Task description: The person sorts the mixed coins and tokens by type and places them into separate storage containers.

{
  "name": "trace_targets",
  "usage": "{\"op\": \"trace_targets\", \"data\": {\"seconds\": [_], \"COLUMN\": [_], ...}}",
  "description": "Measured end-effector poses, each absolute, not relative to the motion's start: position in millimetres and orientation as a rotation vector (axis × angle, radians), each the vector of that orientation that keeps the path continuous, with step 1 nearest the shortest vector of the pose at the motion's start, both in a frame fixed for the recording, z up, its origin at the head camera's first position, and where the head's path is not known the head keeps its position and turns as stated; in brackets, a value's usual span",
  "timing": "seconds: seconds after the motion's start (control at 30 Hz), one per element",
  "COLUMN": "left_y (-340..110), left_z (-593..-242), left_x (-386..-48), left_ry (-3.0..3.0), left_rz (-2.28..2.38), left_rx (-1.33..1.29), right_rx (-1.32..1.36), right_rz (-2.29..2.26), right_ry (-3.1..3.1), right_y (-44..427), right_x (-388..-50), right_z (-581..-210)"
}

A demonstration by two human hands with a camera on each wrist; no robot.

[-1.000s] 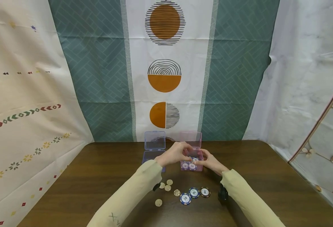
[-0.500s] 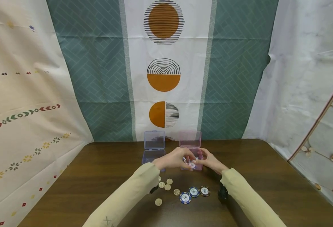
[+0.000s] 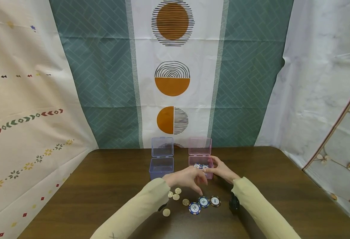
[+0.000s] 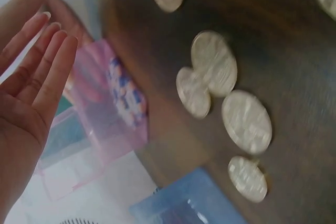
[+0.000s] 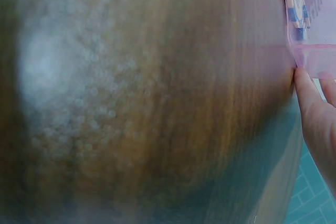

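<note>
My left hand (image 3: 189, 178) hovers over the table just behind the loose poker chips. Its fingers are extended and hold nothing; the left wrist view shows the bare palm. With thumb and fingers, my right hand (image 3: 221, 170) grips the right side of a clear pink plastic box (image 3: 201, 160) whose lid stands raised. Blue-and-white poker chips (image 3: 205, 166) lie inside it, partly hidden behind my hands. On the table in front are a blue chip (image 3: 194, 208), another blue chip (image 3: 204, 201) and a dark chip (image 3: 215, 201), marked with numbers.
Left of the pink box stands a blue plastic box (image 3: 162, 163), lid raised. Several gold coins lie near my left sleeve, among them a coin (image 3: 185, 202) beside the chips and a coin (image 3: 166, 212) nearer the front. A patterned cloth (image 3: 175, 99) hangs behind the table.
My left hand has come out of the pink box and moved toward the front, over the table near the chips. The right hand stays at the box.
</note>
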State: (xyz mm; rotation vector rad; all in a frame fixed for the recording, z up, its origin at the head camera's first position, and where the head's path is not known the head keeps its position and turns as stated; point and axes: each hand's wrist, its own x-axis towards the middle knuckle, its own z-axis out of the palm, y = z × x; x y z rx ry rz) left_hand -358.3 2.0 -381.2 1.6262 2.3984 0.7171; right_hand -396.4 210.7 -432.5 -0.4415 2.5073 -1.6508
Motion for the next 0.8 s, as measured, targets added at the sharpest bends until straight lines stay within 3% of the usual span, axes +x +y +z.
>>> {"op": "trace_targets", "data": {"seconds": [0.5,0.8], "left_y": [25.0,32.3], "left_z": [-400.0,-408.5], "left_x": [-351.0,-349.1], "left_ry": [2.42,2.438], "left_rz": [0.636,0.636], "left_rx": [1.678,1.677], "right_rx": [-0.483,-0.501], "right_rz": [-1.649,-1.682], "right_ry": [2.511,2.441], "right_y": [211.1,204.5], "right_x": [-394.1,-372.6], "right_z": [-430.9,-405.3]}}
